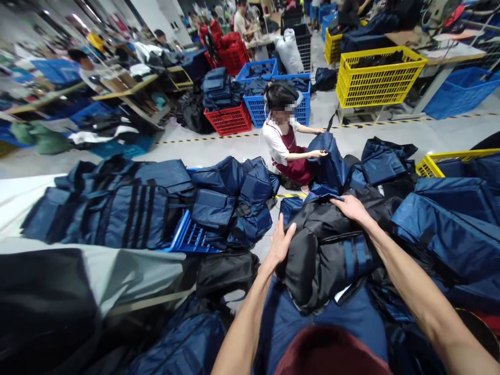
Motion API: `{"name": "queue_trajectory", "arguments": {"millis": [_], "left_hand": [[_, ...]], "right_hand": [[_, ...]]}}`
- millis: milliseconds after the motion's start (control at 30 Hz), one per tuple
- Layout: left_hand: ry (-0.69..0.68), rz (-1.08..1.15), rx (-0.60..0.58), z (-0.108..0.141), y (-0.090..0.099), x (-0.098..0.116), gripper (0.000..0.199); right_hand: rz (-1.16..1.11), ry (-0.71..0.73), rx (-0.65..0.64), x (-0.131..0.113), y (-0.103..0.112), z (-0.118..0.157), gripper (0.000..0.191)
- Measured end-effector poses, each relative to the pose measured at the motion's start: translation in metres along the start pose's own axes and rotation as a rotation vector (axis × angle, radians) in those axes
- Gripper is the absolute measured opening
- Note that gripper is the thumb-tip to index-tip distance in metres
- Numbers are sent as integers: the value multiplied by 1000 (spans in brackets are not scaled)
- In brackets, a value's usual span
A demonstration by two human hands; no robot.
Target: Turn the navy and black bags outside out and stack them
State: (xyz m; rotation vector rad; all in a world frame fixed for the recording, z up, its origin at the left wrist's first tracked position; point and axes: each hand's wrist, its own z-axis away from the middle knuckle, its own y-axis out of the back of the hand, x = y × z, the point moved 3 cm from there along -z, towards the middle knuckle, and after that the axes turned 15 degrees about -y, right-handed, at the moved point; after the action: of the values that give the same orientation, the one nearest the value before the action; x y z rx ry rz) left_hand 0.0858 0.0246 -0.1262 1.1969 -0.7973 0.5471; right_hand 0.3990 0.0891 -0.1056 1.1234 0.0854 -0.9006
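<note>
A black bag point(318, 255) with navy straps and a small white label lies across my lap, its mouth turned away from me. My left hand point(278, 245) lies along the bag's left side, thumb and fingers stretched apart. At the far upper edge, my right hand point(351, 209) pinches the bag's rim, where some navy lining shows; its fingertips are partly hidden by the fabric. Beneath the bag is navy cloth point(351, 317) over my legs.
Navy bags point(133, 208) are heaped at the left on a blue crate point(191, 234); more navy bags point(453, 234) lie at the right. A co-worker point(285, 140) sits ahead, handling a navy bag point(328, 156). A yellow crate point(378, 78) and a red crate point(228, 120) stand beyond.
</note>
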Motion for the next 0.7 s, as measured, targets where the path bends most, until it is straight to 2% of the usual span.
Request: {"name": "queue_trajectory", "arguments": {"millis": [100,200,300,367,467,533,600,700], "left_hand": [[37,123,46,-20,-21,-3,84],[14,155,77,-24,-25,1,82],[-107,109,-2,-3,-21,8,76],[-195,46,-52,20,-23,16,85],[-215,-38,-54,53,-35,26,133],[-148,-47,-25,67,-46,23,147],[-117,-48,6,73,-52,13,138],[-244,-75,24,66,-48,-5,104]], "right_hand": [[-80,-184,-62,26,-40,-37,51],[-122,-230,-51,42,-67,-43,56],[-206,-237,-64,53,-71,-40,57],[-263,-232,-98,64,-64,-35,59],[-395,-234,-158,92,-49,-17,61],[-525,-287,-218,115,-45,5,63],[-654,-367,-258,135,-47,32,65],[-821,-404,-189,147,-56,70,63]]}}
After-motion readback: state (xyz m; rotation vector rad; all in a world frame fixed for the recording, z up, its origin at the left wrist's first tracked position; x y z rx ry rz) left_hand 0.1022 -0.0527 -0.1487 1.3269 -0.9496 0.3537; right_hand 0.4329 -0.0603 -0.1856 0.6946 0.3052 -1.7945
